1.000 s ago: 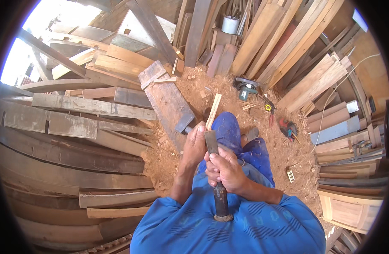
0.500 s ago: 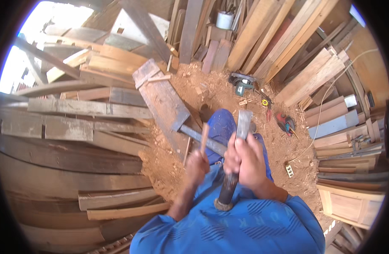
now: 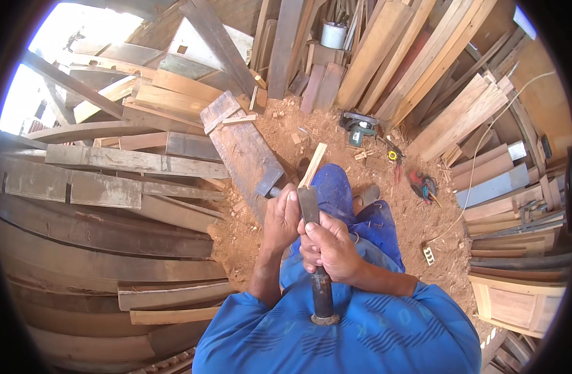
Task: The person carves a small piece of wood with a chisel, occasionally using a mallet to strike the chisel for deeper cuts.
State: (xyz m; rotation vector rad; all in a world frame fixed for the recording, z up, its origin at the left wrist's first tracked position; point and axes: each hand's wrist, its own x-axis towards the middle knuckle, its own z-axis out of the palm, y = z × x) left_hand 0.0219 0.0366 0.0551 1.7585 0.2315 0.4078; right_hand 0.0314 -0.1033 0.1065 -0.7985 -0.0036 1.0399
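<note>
My right hand [image 3: 337, 250] is wrapped round a large chisel [image 3: 308, 204], near where its flat steel blade meets the dark handle. The handle's end rests against my blue shirt, and the blade points away from me. Closed beside the blade, my left hand [image 3: 281, 218] grips a thin wooden stick [image 3: 314, 163]. The stick's near end meets the chisel's edge; its lower part is hidden by blade and fingers. Beyond my left hand shows the steel head of a hammer [image 3: 270, 183], over a worn plank [image 3: 239, 146]. My hands hide most of the hammer's handle.
Shavings cover the floor. Ahead to the right lie a green power saw [image 3: 359, 129], a yellow tape measure [image 3: 393, 154] and a red-and-black tool [image 3: 423, 185]. A cord runs to a power strip [image 3: 429, 255]. Stacked boards [image 3: 136, 161] fill the left; more timber leans ahead and right.
My left hand has moved toward the chisel, bringing the stick against its edge. The chisel has come left and nearer me, its blade turned. My hands now cover the hammer's handle.
</note>
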